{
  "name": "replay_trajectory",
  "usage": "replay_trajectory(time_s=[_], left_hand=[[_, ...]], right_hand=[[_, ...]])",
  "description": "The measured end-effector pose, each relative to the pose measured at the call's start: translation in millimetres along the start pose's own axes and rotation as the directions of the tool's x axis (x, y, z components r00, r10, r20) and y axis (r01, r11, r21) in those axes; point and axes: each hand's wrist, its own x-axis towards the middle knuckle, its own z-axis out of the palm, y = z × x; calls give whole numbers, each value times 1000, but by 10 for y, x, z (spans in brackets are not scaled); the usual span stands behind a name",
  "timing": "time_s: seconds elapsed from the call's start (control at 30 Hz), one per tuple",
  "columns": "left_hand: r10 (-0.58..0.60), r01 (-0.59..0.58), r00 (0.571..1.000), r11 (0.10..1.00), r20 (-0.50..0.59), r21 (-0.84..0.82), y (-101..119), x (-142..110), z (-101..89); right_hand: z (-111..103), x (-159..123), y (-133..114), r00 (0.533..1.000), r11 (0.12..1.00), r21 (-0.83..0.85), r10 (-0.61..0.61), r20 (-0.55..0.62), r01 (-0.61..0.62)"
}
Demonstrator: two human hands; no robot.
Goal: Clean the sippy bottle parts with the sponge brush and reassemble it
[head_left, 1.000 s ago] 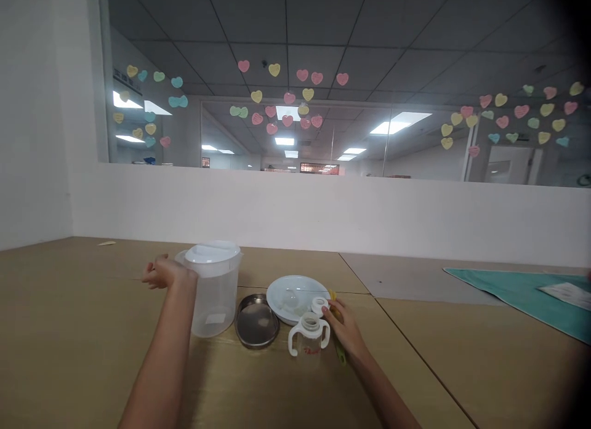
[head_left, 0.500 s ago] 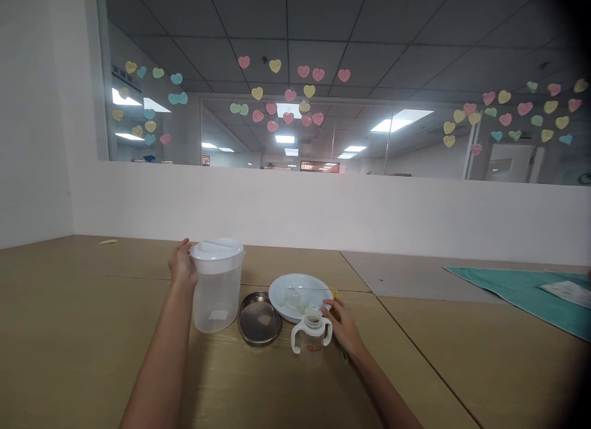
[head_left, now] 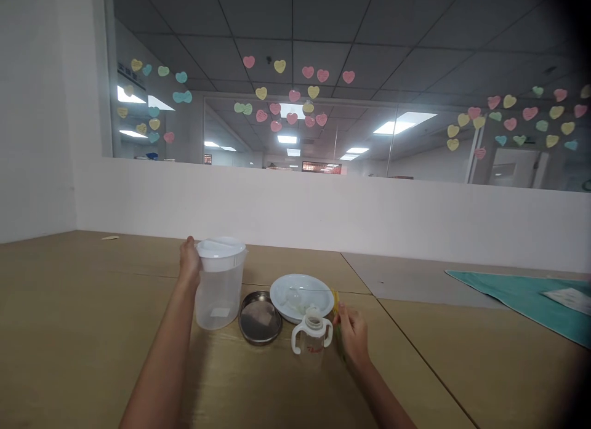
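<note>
From my remote view, the open two-handled bottle stands nearest; just right of it, the right hand curls at a yellow-green utensil, though I cannot tell whether it grips. Left lies a shallow metal tray. Farther left, I have the left hand clamped on the lidded pitcher. A white bowl sits beyond the bottle.
</note>
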Motion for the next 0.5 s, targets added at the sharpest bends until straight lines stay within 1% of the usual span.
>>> replay_trajectory(time_s=[0.03, 0.1, 0.17, 0.27, 0.4, 0.5], left_hand=[[-30, 31, 999, 999, 29, -22, -7, 2, 0], [-83, 85, 995, 996, 52, -32, -9, -8, 4], [-82, 85, 995, 995, 64, -51, -2, -33, 17], [-49, 55, 997, 994, 64, -97, 16, -78, 60], [-7, 11, 999, 994, 42, -113, 20, -155, 174], [80, -74, 995, 992, 54, -103, -2, -254, 287]], right_hand=[[17, -19, -21, 999, 999, -41, -33, 16, 34], [59, -55, -51, 995, 990, -105, -86, 50, 90], [97, -84, -72, 992, 983, -146, -99, 75, 109], [137, -118, -94, 990, 985, -145, -75, 122, 92], [158, -144, -132, 980, 994, -72, -62, 189, 77], [158, -152, -157, 972, 996, -48, -62, 227, 75]])
